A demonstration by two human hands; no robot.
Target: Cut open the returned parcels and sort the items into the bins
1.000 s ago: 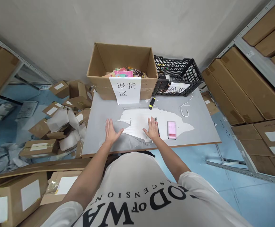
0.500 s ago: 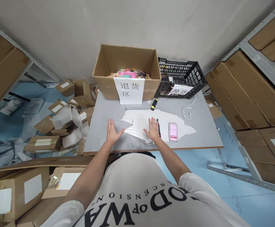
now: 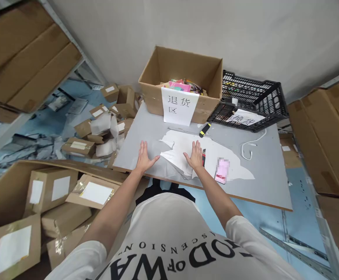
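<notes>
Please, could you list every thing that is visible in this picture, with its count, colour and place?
table: one, grey, centre.
torn paper: several pieces, white, on the table under and between the hands.
open carton: one, brown, far edge of the table, white sign with black characters on its front, colourful items inside.
crate: one, black plastic, right of the carton.
marker: one, black and yellow, before the carton.
cutter: one, red and black, beside the right hand.
phone: one, pink, right of the cutter.
cable: one, white, right part of the table.
parcels: many, brown, on the floor at left.
shelf boxes: several, brown, right side.
left hand: flat, open, on the paper.
right hand: flat, open, on the paper.
</notes>
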